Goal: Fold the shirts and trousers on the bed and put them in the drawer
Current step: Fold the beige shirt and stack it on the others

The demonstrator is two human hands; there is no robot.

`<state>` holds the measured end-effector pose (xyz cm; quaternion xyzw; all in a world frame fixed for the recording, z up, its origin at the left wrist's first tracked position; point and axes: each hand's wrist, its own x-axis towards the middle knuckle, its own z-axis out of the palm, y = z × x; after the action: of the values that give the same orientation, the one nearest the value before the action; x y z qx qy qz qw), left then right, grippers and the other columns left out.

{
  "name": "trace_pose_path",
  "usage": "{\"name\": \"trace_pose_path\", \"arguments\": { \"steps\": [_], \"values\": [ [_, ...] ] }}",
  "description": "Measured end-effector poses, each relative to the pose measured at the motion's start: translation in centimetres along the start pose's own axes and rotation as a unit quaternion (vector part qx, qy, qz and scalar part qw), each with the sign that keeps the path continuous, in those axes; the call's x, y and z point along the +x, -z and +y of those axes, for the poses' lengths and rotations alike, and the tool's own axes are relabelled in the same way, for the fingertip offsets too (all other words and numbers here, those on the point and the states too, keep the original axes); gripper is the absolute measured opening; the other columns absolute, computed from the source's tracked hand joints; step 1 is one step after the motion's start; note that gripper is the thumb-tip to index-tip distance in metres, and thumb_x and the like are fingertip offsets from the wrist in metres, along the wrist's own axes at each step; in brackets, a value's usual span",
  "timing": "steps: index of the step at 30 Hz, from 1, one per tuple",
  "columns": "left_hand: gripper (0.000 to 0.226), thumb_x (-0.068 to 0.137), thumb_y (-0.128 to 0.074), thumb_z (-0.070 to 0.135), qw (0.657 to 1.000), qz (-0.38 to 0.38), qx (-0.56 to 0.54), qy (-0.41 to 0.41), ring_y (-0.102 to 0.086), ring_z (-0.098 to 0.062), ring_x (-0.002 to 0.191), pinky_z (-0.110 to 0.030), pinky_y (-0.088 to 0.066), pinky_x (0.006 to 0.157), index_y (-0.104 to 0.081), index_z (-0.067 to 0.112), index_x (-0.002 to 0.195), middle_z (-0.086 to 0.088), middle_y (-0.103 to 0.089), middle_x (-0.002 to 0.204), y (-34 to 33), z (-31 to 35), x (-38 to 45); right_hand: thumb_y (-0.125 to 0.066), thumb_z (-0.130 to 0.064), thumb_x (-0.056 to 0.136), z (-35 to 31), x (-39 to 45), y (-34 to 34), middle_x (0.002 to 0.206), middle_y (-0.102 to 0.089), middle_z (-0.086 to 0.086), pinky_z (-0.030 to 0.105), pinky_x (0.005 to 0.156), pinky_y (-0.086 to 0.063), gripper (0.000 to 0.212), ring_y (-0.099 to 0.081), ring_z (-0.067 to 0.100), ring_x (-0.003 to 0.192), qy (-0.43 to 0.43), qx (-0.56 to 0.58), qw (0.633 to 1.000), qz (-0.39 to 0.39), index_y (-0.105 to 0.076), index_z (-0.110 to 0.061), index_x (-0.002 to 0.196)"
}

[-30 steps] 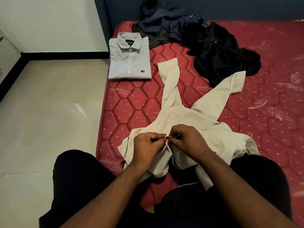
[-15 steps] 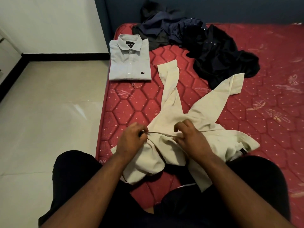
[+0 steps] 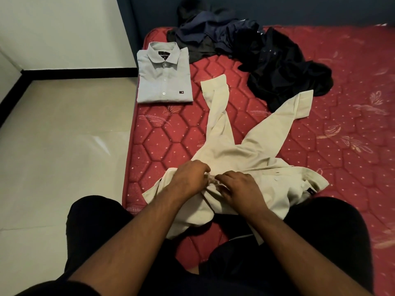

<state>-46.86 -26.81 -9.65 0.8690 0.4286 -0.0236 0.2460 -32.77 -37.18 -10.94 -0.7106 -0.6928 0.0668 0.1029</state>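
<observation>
The cream long-sleeved shirt (image 3: pixel 252 165) lies on the red quilted mattress (image 3: pixel 171 142) of the bed, directly in front of the person and partly drawn over the near edge towards their lap. Both hands meet on its front, close together at the middle. The left hand (image 3: pixel 190 178) has its fingers curled and pinches a fold of cloth. The right hand (image 3: pixel 241 186) rests just beside it with fingers bent over the same strip, seemingly pinching it too, though the exact grip is hard to make out.

What matters for the next move is how the shirt runs. Its body is bunched under the hands, with the collar end off to the person's right, and the two sleeves fan away from the hands towards the far side of the bed. One sleeve points nearly straight ahead, the other angles up and to the right. The long axis therefore runs away from the person rather than across, and the right hand is nearer the collar and the angled sleeve. The shirt likely needs spreading flat before any fold.

A folded pale blue shirt (image 3: pixel 164 75) sits well apart at the far left edge of the mattress, and a heap of dark clothes (image 3: pixel 277 67) lies beyond the sleeves. No drawer is in view.
</observation>
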Motion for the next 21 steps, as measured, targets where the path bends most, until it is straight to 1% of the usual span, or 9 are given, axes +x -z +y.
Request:
{"name": "trace_pose_path", "arguments": {
  "steps": [2,4,6,8,10,12,14,19,21],
  "values": [
    [0.023,0.085,-0.068,0.037,0.999,-0.023,0.045,0.018,-0.052,-0.019,0.107,-0.037,-0.036,0.093,-0.071,0.028,0.106,0.003,-0.068,0.107,-0.1,-0.3,0.5,-0.059,-0.034,0.078,-0.3,0.4,0.0,0.076,-0.065,-0.001,0.033,0.060,-0.041,0.017,-0.063,0.025,0.068,0.003,-0.020,0.999,-0.042,-0.067,-0.024,0.090],
    [0.014,0.084,-0.069,0.037,0.999,-0.016,0.025,0.023,-0.045,-0.015,0.098,-0.038,-0.030,0.092,-0.072,0.028,0.094,0.008,-0.069,0.098,-0.5,-0.5,0.5,-0.057,-0.032,0.082,-0.5,0.7,-0.1,0.071,-0.064,0.002,0.033,0.058,-0.040,0.014,-0.063,0.028,0.065,0.024,-0.029,0.997,-0.069,-0.066,-0.022,0.088],
    [0.002,0.083,-0.067,0.027,0.997,0.005,-0.078,0.027,-0.055,-0.015,0.090,-0.035,-0.042,0.088,-0.068,0.026,0.081,0.007,-0.069,0.086,-0.7,-0.9,0.3,-0.056,-0.030,0.078,-0.5,0.7,-0.4,0.067,-0.063,0.001,0.031,0.052,-0.041,0.017,-0.062,0.027,0.058,0.031,-0.024,0.998,-0.057,-0.065,-0.022,0.088],
    [0.012,0.085,-0.065,0.017,0.965,0.018,-0.255,0.061,-0.060,-0.014,0.072,-0.034,-0.052,0.069,-0.063,0.022,0.074,0.006,-0.064,0.072,-0.8,-1.0,-0.3,-0.049,-0.033,0.080,-0.4,0.7,-0.4,0.067,-0.062,-0.002,0.030,0.049,-0.041,0.022,-0.062,0.024,0.056,0.042,-0.037,0.998,-0.012,-0.065,-0.023,0.092],
    [0.011,0.089,-0.065,0.014,0.916,0.017,-0.388,0.103,-0.053,-0.009,0.055,-0.024,-0.044,0.050,-0.063,0.014,0.079,0.005,-0.059,0.064,-0.4,-0.7,-0.9,-0.046,-0.035,0.084,-0.1,0.5,-0.1,0.065,-0.061,-0.002,0.031,0.049,-0.041,0.026,-0.060,0.024,0.055,0.059,-0.050,0.996,0.050,-0.067,-0.021,0.089],
    [0.007,0.091,-0.063,0.011,0.872,0.003,-0.474,0.123,-0.048,-0.009,0.049,-0.018,-0.038,0.043,-0.065,0.008,0.085,0.001,-0.057,0.061,0.0,-0.3,-1.2,-0.049,-0.035,0.086,0.3,0.3,0.0,0.064,-0.059,-0.001,0.031,0.051,-0.040,0.026,-0.056,0.025,0.056,0.077,-0.068,0.990,0.094,-0.068,-0.020,0.080],
    [0.006,0.091,-0.062,0.006,0.847,-0.009,-0.517,0.122,-0.047,-0.009,0.051,-0.017,-0.038,0.043,-0.066,0.003,0.089,-0.003,-0.057,0.064,0.6,0.1,-1.2,-0.050,-0.036,0.086,0.6,0.2,0.1,0.066,-0.058,-0.001,0.031,0.053,-0.037,0.025,-0.055,0.025,0.058,0.082,-0.088,0.987,0.102,-0.069,-0.022,0.078],
    [0.011,0.091,-0.061,0.004,0.842,-0.003,-0.531,0.099,-0.055,-0.015,0.065,-0.022,-0.045,0.060,-0.067,-0.005,0.094,-0.010,-0.063,0.075,0.8,0.8,-1.1,-0.056,-0.034,0.079,0.8,-0.5,1.2,0.074,-0.057,-0.004,0.034,0.063,-0.036,0.013,-0.053,0.024,0.070,0.064,-0.114,0.987,0.093,-0.065,-0.026,0.076],
    [0.009,0.091,-0.062,0.004,0.830,0.004,-0.549,0.096,-0.059,-0.011,0.062,-0.020,-0.048,0.057,-0.068,-0.003,0.092,-0.005,-0.066,0.072,0.8,0.9,-1.2,-0.057,-0.029,0.080,1.0,-0.7,1.6,0.079,-0.059,-0.004,0.036,0.067,-0.038,0.009,-0.055,0.023,0.073,0.087,-0.074,0.989,0.096,-0.063,-0.023,0.080]
  ]
}}
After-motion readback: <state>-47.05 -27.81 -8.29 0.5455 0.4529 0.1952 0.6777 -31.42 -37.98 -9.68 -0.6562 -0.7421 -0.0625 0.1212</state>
